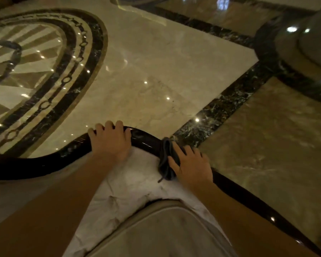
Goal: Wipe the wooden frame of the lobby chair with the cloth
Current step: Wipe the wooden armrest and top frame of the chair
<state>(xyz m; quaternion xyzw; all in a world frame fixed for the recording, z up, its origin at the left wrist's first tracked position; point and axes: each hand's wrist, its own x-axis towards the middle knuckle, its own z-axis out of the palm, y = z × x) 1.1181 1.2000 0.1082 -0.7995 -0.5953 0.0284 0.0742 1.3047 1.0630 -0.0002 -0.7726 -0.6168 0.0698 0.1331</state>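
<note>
The lobby chair's dark glossy wooden frame (146, 140) curves along the top of its back, from the lower left across to the lower right. My left hand (110, 140) grips the crest of the frame, fingers curled over its far side. My right hand (190, 164) lies just to the right on the frame and presses a bunched dark grey cloth (165, 162) against the wood. The cloth hangs down over the pale upholstered backrest (135, 180). Below, the beige seat cushion (161, 230) shows between my forearms.
Polished marble floor (152, 71) lies beyond the chair, with a round dark inlay pattern (67, 78) at the left and black border strips (228, 106). A large column base (308, 38) stands at the upper right.
</note>
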